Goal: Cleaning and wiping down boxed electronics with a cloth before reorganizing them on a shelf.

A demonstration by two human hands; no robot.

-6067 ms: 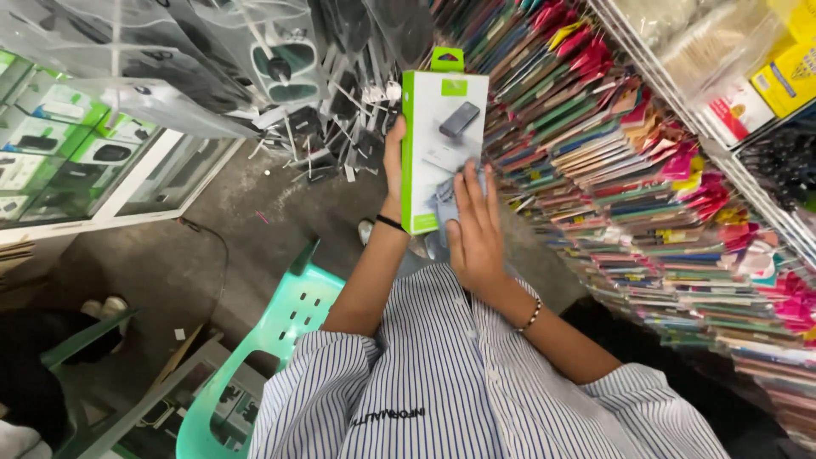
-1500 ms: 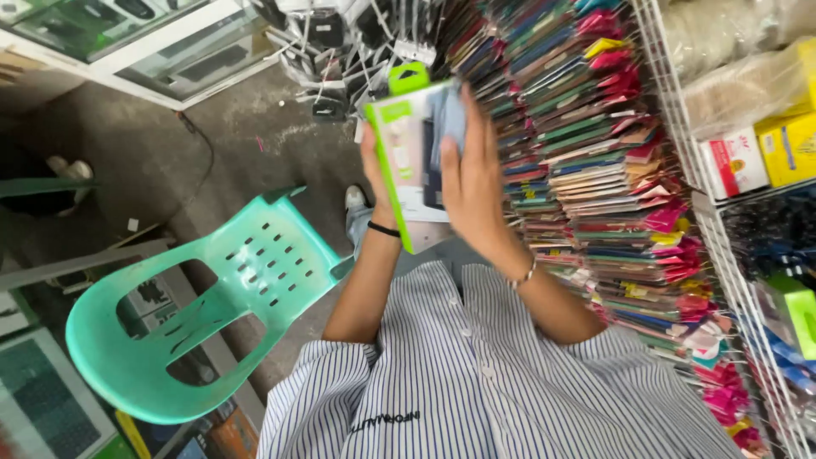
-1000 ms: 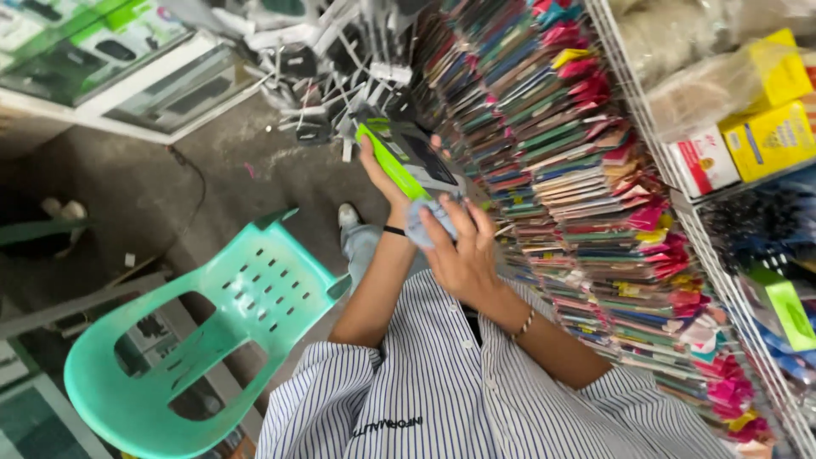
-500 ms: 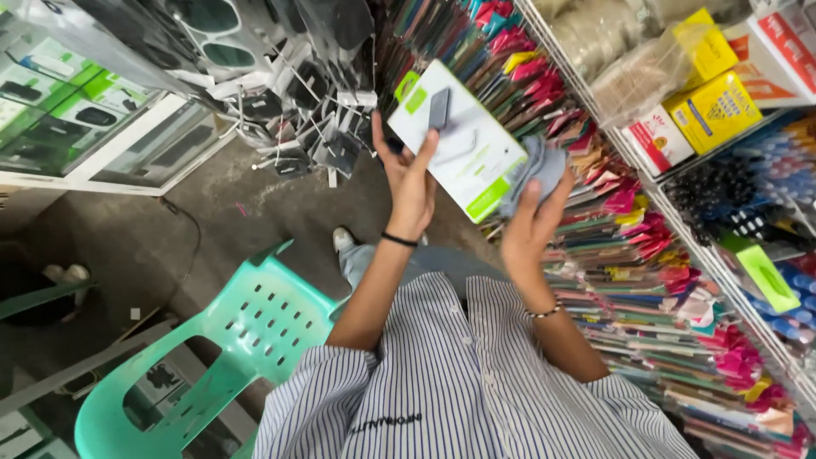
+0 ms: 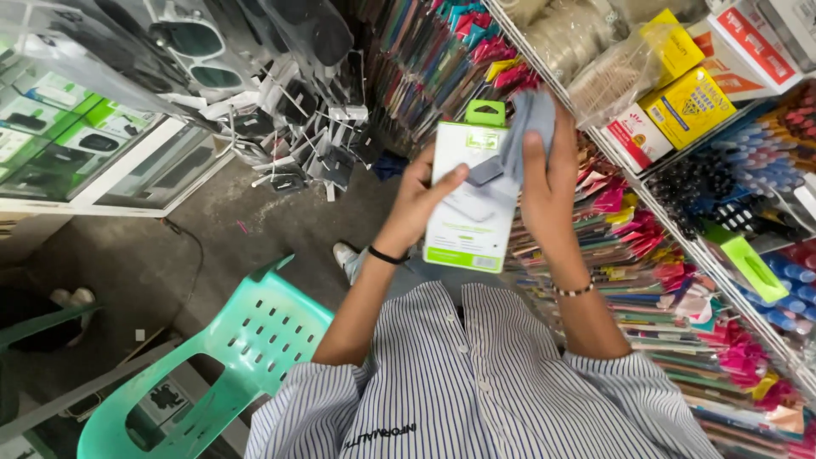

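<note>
Held up in front of the striped shirt (image 5: 476,382), the white and green box (image 5: 473,200) is pinched at its edge by the left hand (image 5: 418,200), while the right hand (image 5: 548,183) presses a grey cloth (image 5: 529,127) against its face: wiping seems under way; next, likely another pass needing firm support. Beyond the box stand pen racks (image 5: 680,255).

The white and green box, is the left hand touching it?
Touching. The head view shows the left hand gripping the white and green box, thumb pressed across its front.

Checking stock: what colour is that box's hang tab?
Bright green, on the white box; the head view shows it best.
</note>
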